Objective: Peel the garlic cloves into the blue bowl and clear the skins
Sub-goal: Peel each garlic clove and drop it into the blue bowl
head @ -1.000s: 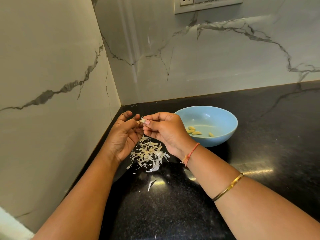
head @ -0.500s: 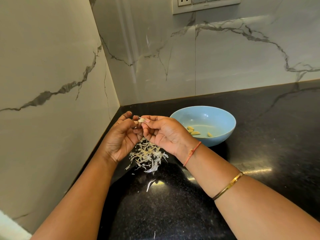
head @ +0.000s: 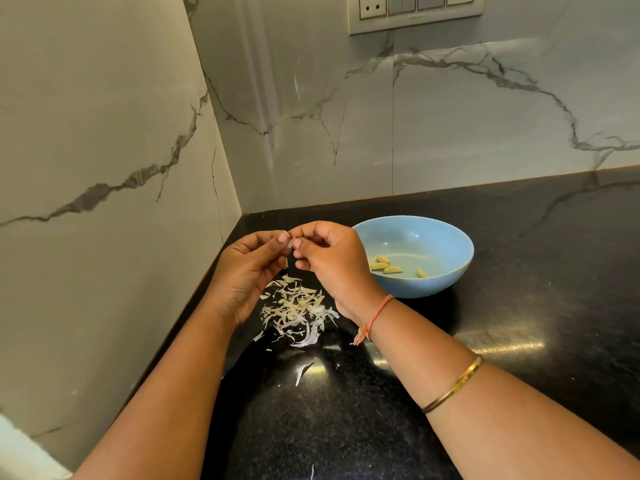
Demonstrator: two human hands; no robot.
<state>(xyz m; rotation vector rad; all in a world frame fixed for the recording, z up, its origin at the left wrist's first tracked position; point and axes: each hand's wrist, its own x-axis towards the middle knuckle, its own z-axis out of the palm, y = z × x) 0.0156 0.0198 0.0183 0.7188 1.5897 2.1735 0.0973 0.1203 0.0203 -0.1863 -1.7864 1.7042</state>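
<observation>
A: Any writing or brand to read?
B: None legible. Faint mark on the switch plate (head: 415, 12) at the far wall, too small to make out. Blue bowl (head: 436, 282) plain, no label.

A: Hands?
B: Raised together above the bench (head: 519, 306), near the far left corner. Left hand (head: 247, 271) palm turned inward, thumb and fingertips pinched on a garlic clove (head: 293, 243). Right hand (head: 332, 261) knuckles up, thumb and forefinger nipping the same clove from the right. Both closed tight on it, fingertips touching. Thread band and gold bangle (head: 453, 386) on the right forearm.

A: Skins and bowl?
B: Pile of skins (head: 298, 310) on the bench directly below the hands, a few stray bits nearer. Bowl just right of the right hand, peeled cloves (head: 388, 266) lying inside.
</observation>
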